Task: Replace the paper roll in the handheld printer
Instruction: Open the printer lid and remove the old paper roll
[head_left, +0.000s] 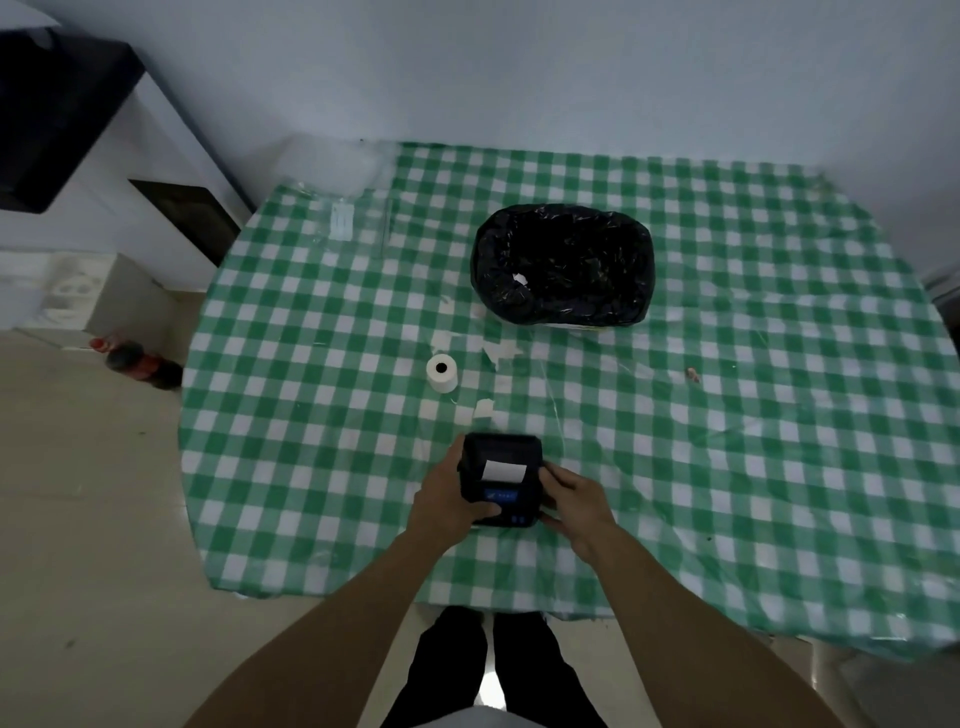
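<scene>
A black handheld printer sits near the table's front edge, with a strip of white paper showing at its slot and a blue-lit panel below. My left hand wraps its left side, thumb over the front. My right hand grips its right side. A white paper roll stands on end on the cloth, beyond the printer and slightly left, apart from both hands.
A bin lined with a black bag stands at the table's middle back. Torn paper scraps lie between bin and printer. Clear plastic packaging lies at the back left. A cola bottle lies on the floor to the left.
</scene>
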